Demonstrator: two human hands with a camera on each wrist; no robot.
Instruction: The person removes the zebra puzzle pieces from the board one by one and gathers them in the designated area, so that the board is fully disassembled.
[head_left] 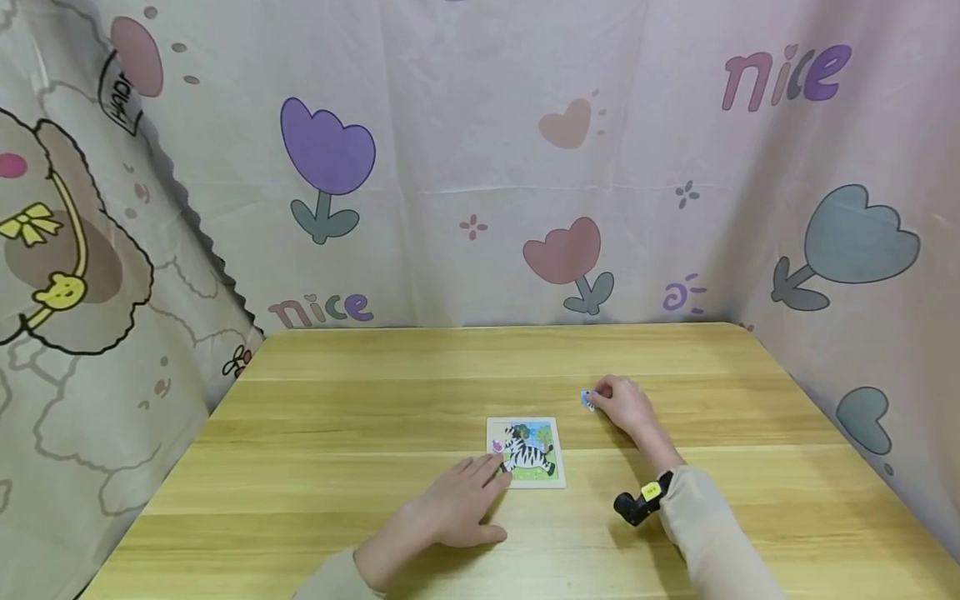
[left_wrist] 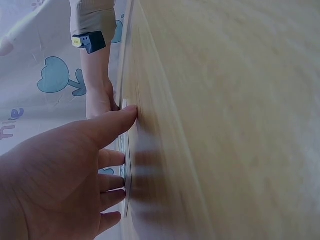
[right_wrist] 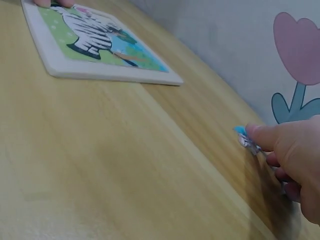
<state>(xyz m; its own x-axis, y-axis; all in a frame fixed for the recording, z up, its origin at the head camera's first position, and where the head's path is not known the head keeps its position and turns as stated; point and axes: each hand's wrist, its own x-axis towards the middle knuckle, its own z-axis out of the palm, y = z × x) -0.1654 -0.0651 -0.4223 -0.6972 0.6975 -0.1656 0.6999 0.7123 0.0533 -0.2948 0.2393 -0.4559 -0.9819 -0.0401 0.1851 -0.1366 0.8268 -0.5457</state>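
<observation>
A square zebra jigsaw puzzle [head_left: 526, 482] in a white frame lies flat on the table. Its upper left area shows a pale patch beside the zebra's head. My left hand [head_left: 459, 505] has its fingers extended, with the fingertips resting on the puzzle's lower left edge; the left wrist view shows the thumb [left_wrist: 122, 119] apart from the fingers. Beyond the puzzle's upper right corner, my right hand [head_left: 627, 406] pinches a small puzzle piece [right_wrist: 243, 137] between thumb and fingers. Blue and black-and-white markings show on that piece; the fingers cover the rest of it.
The wooden table [head_left: 375, 392] reaches back to a printed curtain [head_left: 450, 167] with flowers and lettering, which also hangs along both sides. A black wrist camera [head_left: 637, 504] with a yellow label sits on the right wrist, just over the tabletop.
</observation>
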